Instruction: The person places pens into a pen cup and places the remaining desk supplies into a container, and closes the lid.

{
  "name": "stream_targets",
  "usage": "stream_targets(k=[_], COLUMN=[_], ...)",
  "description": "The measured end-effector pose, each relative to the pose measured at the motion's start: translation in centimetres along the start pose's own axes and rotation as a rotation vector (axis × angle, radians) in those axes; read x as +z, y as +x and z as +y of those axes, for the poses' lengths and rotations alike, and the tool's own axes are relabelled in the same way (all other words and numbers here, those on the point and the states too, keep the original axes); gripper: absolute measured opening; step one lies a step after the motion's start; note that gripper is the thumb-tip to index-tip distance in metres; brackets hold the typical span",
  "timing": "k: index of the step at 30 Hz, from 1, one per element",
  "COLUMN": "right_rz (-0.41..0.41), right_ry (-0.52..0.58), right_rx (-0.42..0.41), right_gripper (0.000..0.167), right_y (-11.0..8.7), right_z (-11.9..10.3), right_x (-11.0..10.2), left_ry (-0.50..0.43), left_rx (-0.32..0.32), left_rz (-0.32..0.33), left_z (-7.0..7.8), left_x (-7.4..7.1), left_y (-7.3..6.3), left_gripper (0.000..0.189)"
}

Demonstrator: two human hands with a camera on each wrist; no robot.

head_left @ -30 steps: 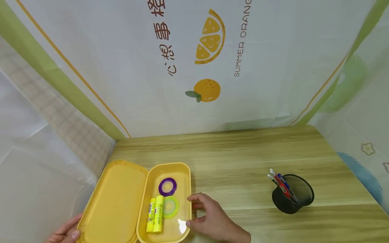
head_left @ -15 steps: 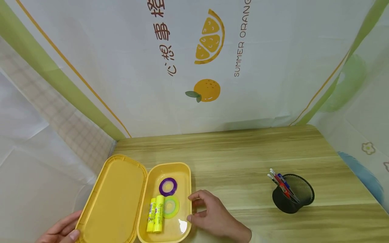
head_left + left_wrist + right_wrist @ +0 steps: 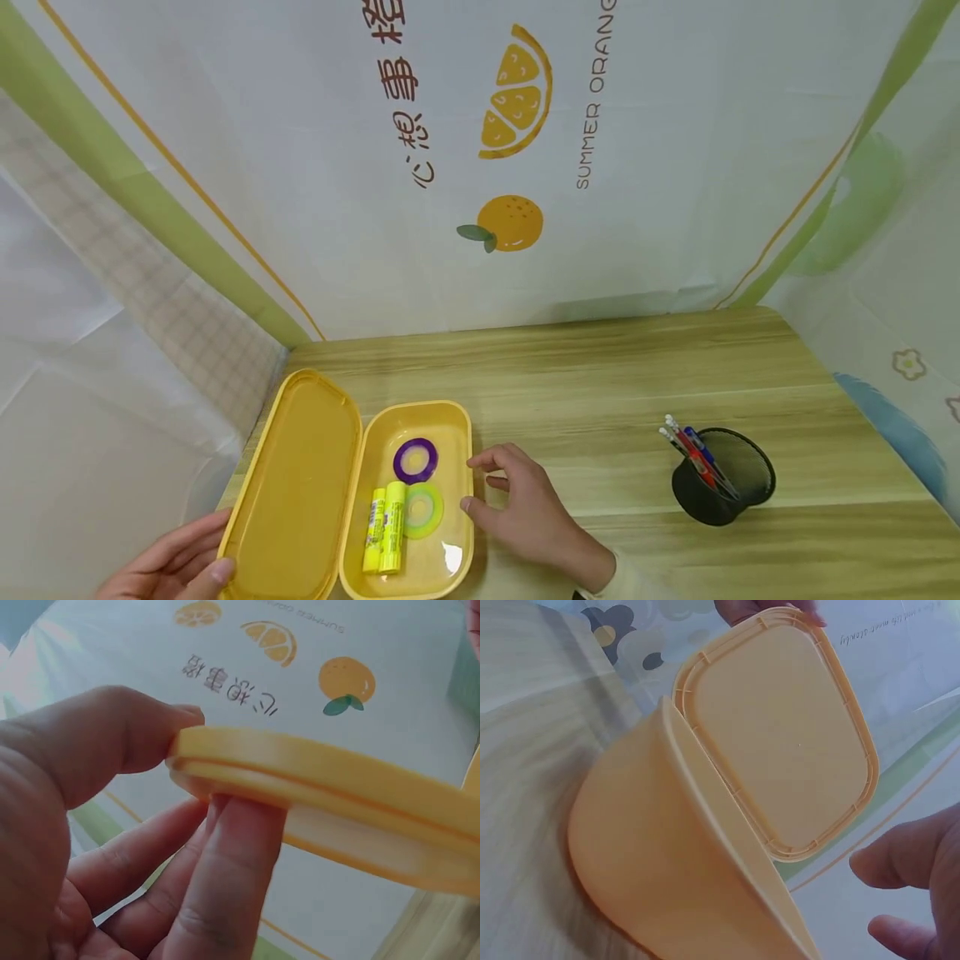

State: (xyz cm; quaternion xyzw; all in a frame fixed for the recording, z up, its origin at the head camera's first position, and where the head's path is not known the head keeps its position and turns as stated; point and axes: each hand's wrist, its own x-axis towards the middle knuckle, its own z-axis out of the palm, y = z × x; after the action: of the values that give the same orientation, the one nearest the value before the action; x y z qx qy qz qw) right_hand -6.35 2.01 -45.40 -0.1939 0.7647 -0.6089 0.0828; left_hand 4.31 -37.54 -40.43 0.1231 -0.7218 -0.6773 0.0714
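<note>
A yellow plastic box (image 3: pixel 452 437) stands on the table, its hinged lid (image 3: pixel 300 492) raised at a slant on the left side. My left hand (image 3: pixel 172 562) pinches the outer edge of that lid between thumb and fingers; the left wrist view shows the grip on the rim (image 3: pixel 337 772). Beside the box's right wall is my right hand (image 3: pixel 532 512), fingertips right at the rim, holding nothing. Inside the box lie two yellow glue sticks (image 3: pixel 393 527), side by side, a purple ring (image 3: pixel 401 477) and a yellow-green ring (image 3: pixel 437 514) with pale middles.
A black mesh pen holder (image 3: pixel 697 500) with several pens (image 3: pixel 701 467) stands at the right of the wooden table (image 3: pixel 585 392). White printed curtains (image 3: pixel 660 233) enclose the table at the back and sides.
The left hand has tilted the lid further up and to the right. The right hand has slid a little away from me along the box's right rim, its fingers looser.
</note>
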Motion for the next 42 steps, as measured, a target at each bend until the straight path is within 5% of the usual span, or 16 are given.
stream_targets(k=[11, 20, 24, 31, 42], right_rz=[-0.030, -0.082, -0.107, -0.125, -0.155], right_ry=[0.093, 0.304, 0.347, 0.390, 0.567], right_rx=[0.002, 0.007, 0.000, 0.001, 0.081], right_gripper=[0.041, 0.052, 0.050, 0.046, 0.046], right_y=[0.7, 1.5, 1.9, 2.3, 2.2], right_z=[-1.1, -2.4, -3.2, -4.0, -4.4], right_x=[0.0, 0.6, 1.2, 2.3, 3.4], left_ry=[0.066, 0.350, 0.428, 0.418, 0.349], left_rx=[0.096, 0.023, 0.090, 0.283, 0.252], left_rz=[0.112, 0.161, 0.166, 0.143, 0.093], left_z=[2.5, 5.0, 5.8, 5.7, 4.1], left_x=[6.2, 11.0, 13.4, 16.1, 18.6], left_y=[-1.3, -2.4, -3.1, -3.9, -4.0], left_gripper=[0.045, 0.047, 0.047, 0.048, 0.048])
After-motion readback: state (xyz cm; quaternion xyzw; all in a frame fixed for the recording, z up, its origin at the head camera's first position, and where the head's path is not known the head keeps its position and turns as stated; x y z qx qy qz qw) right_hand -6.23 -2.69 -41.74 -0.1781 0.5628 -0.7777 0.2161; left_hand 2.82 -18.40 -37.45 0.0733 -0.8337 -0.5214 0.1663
